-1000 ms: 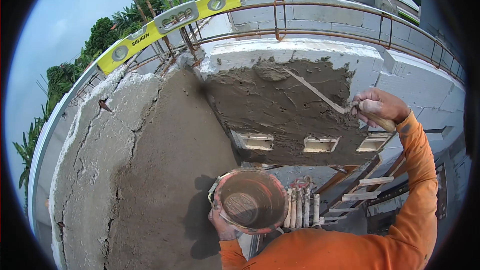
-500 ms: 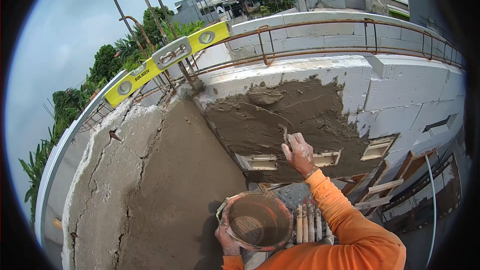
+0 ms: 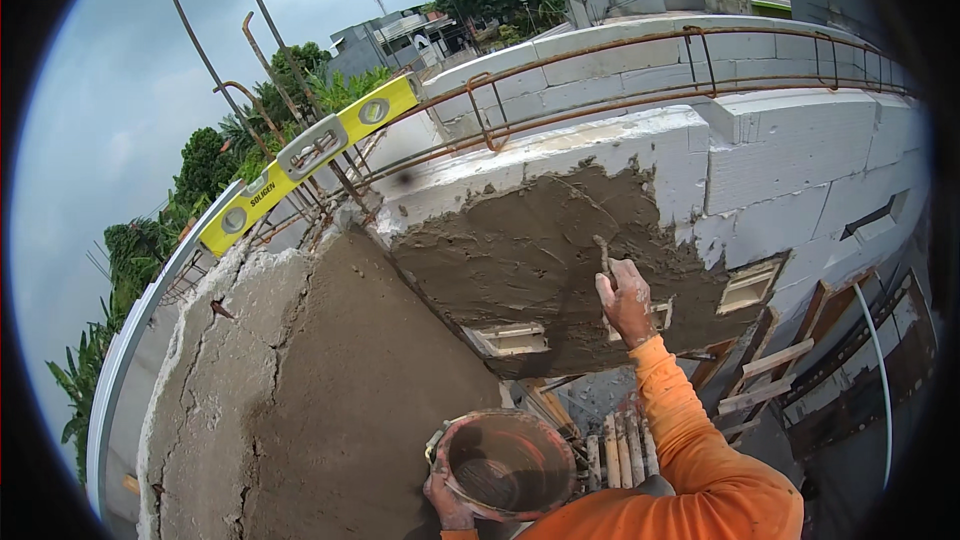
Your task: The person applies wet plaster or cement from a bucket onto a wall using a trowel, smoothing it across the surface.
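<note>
My left hand [image 3: 447, 500] grips the rim of an orange-red bucket [image 3: 462, 492], smeared with grey mortar; some mortar sits at its bottom. Out over the wall, the fingers of my right hand [image 3: 627, 302] are closed round the handle of a trowel [image 3: 602, 254]. Its blade cannot be told apart from the mortar. Wet brown-grey mortar [image 3: 500, 250] covers part of the white block wall [image 3: 790, 155], with a ragged edge at the right. Low in it sit rectangular box openings [image 3: 512, 338], one partly behind my right hand.
A plastered wall [image 3: 350, 390] with a cracked, rough top meets the block wall at left. A yellow spirit level [image 3: 315, 148] and a long metal straightedge [image 3: 125, 340] lie along there. Rusty rebar [image 3: 560, 120] runs above the blocks. Wooden bars [image 3: 625, 450] and a timber frame [image 3: 770, 375] stand below.
My right hand has moved right and slightly down along the mortar. A raised lump near the mortar's upper part is now spread flat. The whole view has shifted slightly; my left hand keeps the bucket.
</note>
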A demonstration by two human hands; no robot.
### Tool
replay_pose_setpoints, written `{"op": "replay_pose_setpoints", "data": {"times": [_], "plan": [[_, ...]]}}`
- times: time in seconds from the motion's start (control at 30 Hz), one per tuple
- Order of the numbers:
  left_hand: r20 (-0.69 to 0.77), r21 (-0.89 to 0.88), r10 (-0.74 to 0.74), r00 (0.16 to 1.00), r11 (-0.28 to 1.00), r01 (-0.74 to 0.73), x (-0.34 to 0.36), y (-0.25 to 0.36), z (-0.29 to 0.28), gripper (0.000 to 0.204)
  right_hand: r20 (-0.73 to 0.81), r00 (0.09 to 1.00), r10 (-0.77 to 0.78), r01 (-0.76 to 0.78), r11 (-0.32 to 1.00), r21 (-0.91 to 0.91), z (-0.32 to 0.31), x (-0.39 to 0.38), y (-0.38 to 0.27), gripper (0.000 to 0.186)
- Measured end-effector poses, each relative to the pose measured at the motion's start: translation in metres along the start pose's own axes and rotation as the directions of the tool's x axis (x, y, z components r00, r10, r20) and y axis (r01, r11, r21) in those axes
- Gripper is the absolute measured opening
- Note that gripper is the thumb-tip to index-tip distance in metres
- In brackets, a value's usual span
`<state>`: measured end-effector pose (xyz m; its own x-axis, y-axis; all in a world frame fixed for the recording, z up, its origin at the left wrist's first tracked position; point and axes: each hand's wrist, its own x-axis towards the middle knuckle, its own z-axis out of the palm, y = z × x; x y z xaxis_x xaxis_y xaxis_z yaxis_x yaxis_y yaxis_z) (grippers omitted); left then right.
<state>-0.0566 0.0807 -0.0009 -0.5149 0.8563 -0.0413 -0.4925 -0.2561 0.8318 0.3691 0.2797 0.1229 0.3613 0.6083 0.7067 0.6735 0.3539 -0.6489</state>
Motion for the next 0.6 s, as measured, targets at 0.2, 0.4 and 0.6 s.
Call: {"op": "replay_pose_setpoints", "data": {"times": [0.2, 0.4, 0.6], "plan": [[-0.014, -0.024, -0.028, 1.000, 0.999, 0.028, 0.006, -0.005, 0.009, 0.013, -0.083, 0.994, 0.072, -0.066, 0.995, 0.073, -0.003, -0.015, 0.023, 0.023], [-0.106, -0.084, -0.066, 0.992, 0.995, 0.057, -0.003, 0.003, 0.009, 0.009, 0.181, 0.947, 0.266, -0.321, 0.783, 0.532, 0.068, -0.028, -0.008, 0.021], [-0.144, -0.090, -0.030, 0.989, 0.996, 0.017, -0.016, 0.015, 0.009, 0.013, 0.237, 0.969, -0.075, 0.038, 0.987, 0.155, 0.128, -0.021, -0.044, 0.023]]}}
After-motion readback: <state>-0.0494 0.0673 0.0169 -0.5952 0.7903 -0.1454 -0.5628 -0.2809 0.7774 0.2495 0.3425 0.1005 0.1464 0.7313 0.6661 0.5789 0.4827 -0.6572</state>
